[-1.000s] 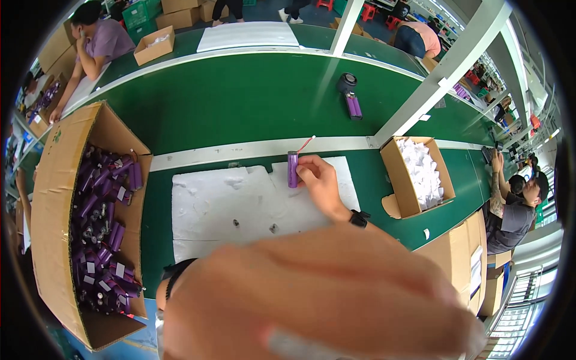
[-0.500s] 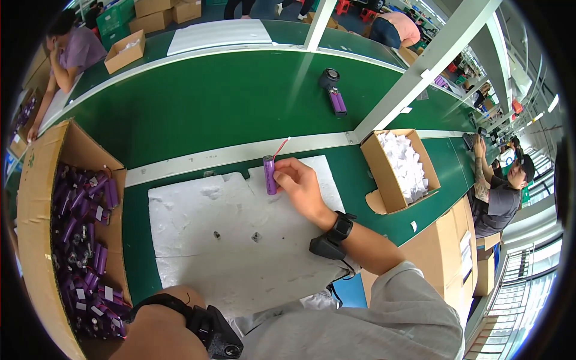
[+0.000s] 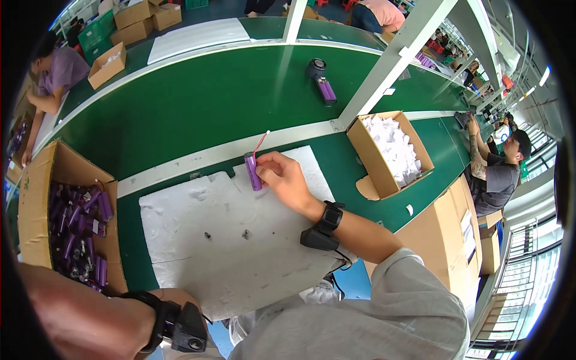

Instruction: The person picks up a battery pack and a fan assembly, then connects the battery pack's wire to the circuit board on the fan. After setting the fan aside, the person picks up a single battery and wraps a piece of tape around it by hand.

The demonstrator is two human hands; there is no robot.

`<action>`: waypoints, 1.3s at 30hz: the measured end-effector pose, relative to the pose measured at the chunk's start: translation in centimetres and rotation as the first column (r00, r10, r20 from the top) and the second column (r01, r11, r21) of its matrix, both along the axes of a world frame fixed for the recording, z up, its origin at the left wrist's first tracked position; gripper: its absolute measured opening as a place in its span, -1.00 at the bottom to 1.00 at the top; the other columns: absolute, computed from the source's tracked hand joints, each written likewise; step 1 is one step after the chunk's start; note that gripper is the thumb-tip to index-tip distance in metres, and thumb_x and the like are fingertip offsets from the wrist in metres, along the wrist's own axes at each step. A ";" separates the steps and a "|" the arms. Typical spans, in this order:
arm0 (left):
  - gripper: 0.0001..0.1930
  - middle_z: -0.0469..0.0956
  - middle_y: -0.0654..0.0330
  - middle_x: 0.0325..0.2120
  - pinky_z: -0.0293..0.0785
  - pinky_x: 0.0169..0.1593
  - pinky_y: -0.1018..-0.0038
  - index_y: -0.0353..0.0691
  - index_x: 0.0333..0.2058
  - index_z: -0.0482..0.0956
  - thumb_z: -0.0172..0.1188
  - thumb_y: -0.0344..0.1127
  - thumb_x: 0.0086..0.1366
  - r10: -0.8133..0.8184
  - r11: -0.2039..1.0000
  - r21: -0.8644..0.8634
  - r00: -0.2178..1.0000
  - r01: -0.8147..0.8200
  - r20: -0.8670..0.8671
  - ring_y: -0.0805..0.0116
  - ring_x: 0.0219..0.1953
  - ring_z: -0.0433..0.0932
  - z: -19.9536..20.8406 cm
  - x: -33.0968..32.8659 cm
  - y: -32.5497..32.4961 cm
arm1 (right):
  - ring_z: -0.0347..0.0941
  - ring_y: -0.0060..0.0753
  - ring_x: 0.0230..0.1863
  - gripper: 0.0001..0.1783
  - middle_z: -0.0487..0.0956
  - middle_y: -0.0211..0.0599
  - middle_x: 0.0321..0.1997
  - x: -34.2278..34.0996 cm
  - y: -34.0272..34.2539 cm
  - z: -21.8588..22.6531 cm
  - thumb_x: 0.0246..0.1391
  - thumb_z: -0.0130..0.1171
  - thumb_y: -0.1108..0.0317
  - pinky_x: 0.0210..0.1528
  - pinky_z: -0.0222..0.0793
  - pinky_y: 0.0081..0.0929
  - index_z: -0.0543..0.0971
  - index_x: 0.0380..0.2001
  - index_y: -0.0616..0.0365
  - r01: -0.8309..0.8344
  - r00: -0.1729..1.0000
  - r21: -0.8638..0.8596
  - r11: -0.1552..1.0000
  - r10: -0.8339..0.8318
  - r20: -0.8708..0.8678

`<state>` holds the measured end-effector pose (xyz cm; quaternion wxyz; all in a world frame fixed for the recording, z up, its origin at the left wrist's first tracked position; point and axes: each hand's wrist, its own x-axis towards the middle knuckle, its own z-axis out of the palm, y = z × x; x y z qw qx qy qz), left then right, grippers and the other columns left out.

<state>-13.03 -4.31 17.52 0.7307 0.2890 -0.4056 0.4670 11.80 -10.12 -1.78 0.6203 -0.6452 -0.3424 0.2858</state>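
Observation:
A purple cylindrical battery (image 3: 251, 171) with a short red wire and a white tip stands nearly upright, slightly tilted, over the far part of a white foam board (image 3: 240, 258). My right hand (image 3: 285, 180) pinches it from the right between thumb and fingers. At the lower left, my left hand (image 3: 181, 295) is near the board's front left edge; the black wrist device hides its fingers, so I cannot see whether it holds anything. A cardboard box (image 3: 36, 210) left of the board contains many purple batteries (image 3: 78, 216); my left forearm covers its near part.
Right of the board, an open carton (image 3: 379, 174) holds white paper pieces. A black device with purple batteries (image 3: 324, 87) lies on the green surface (image 3: 198, 108) beyond a white rail (image 3: 222, 153). A slanted white post (image 3: 393, 66) rises there. Other people sit at far left and right.
My left forearm has swung in across the lower left, now covering the near part of the battery box. The whole view has shifted slightly; my right hand keeps its pinch on the battery.

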 end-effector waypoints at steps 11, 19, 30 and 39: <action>-0.79 0.60 0.15 -0.41 0.35 -0.24 0.67 -0.31 -0.38 0.59 -0.06 -0.55 0.18 0.033 0.989 -0.147 0.999 -0.034 -0.008 0.51 -0.38 0.53 -4.3 0.5 -0.5 | 0.50 -0.55 -0.37 -0.76 0.59 -0.25 -0.35 0.1 0.7 -0.2 0.14 0.09 0.42 -0.34 0.47 -0.56 0.47 -0.20 0.40 -0.029 0.999 0.008 1.000 0.029 0.030; -0.79 0.59 0.12 -0.38 0.36 -0.22 0.62 -0.30 -0.36 0.59 -0.07 -0.49 0.20 0.111 0.994 0.012 0.990 -0.112 0.083 0.46 -0.34 0.53 -2.7 2.2 1.5 | 0.47 -0.61 -0.38 -0.76 0.59 -0.29 -0.37 0.2 0.7 -0.6 0.14 0.11 0.40 -0.36 0.43 -0.60 0.48 -0.20 0.38 -0.057 0.997 -0.011 0.998 0.058 0.060; -0.78 0.58 0.09 -0.34 0.37 -0.18 0.54 -0.29 -0.32 0.58 -0.07 -0.41 0.24 0.233 0.954 0.127 0.940 -0.270 0.249 0.39 -0.30 0.52 -0.8 4.2 3.7 | 0.48 -0.62 -0.32 -0.74 0.61 -0.23 -0.29 -0.2 0.1 -0.5 0.14 0.13 0.41 -0.31 0.45 -0.61 0.49 -0.17 0.40 -0.072 0.993 -0.010 0.997 0.073 0.092; -0.76 0.58 0.06 -0.31 0.38 -0.15 0.48 -0.28 -0.30 0.58 -0.07 -0.34 0.27 0.315 0.927 0.125 0.915 -0.354 0.252 0.34 -0.26 0.52 -0.7 4.2 4.3 | 0.50 -0.60 -0.28 -0.74 0.61 -0.25 -0.28 -0.6 0.0 -0.5 0.14 0.14 0.41 -0.28 0.46 -0.60 0.50 -0.17 0.40 -0.072 0.993 -0.024 0.997 0.074 0.090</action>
